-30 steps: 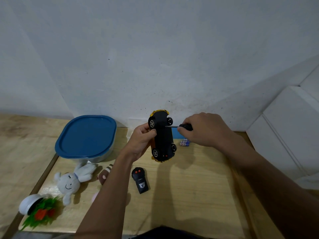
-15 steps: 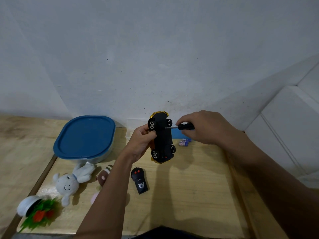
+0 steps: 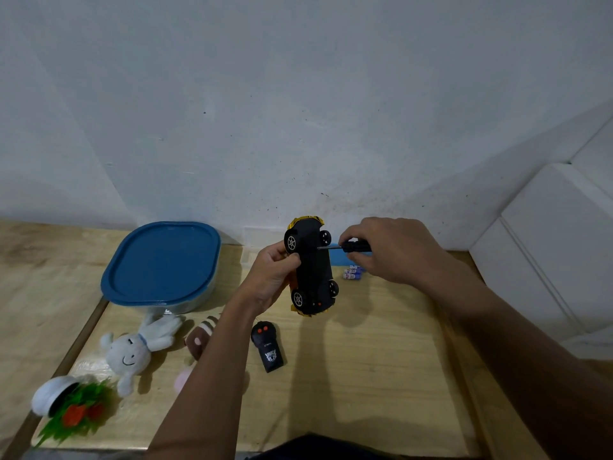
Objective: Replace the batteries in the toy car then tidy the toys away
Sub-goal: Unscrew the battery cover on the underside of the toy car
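My left hand [image 3: 273,275] grips a yellow toy car [image 3: 311,265] above the table, its black underside turned toward me. My right hand [image 3: 394,249] holds a small black-handled screwdriver [image 3: 351,247], whose metal tip meets the car's underside near the upper wheels. Small batteries [image 3: 353,273] lie on the table just right of the car. The black remote control [image 3: 268,346] with red buttons lies below the car.
A blue-lidded container [image 3: 162,262] stands at the back left. A white plush rabbit [image 3: 139,346], a brown striped plush [image 3: 202,335], and an overturned white pot with a green plant [image 3: 71,405] lie at the left. White boxes [image 3: 547,247] stand on the right.
My right hand has shifted slightly up and right while working the screwdriver against the car. My left hand and the car have barely moved.
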### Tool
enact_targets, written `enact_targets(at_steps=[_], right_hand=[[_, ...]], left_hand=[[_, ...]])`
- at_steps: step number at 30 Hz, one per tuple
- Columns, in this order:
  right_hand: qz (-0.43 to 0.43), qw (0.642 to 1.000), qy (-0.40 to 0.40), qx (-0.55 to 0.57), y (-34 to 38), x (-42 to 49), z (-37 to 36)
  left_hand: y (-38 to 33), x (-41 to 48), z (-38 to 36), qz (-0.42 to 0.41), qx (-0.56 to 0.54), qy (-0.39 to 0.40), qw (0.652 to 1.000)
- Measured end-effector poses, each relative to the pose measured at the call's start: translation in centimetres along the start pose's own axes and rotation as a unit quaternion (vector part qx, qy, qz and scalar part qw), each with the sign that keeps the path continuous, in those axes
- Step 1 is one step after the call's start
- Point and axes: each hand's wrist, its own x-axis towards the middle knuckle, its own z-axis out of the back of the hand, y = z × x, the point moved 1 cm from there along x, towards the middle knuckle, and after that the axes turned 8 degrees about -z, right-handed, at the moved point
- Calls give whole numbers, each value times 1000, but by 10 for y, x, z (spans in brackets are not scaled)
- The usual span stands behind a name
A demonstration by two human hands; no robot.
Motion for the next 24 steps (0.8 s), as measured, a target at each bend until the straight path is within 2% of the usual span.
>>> enact_targets(at_steps=[19,24], right_hand=[[26,999,25,-28,2,-1,-3],[1,1000,19,-15,6,-4,-6]], left_hand=[[7,-4,2,9,-25,-2,1000],[7,-3,2,6,-25,-2,1000]])
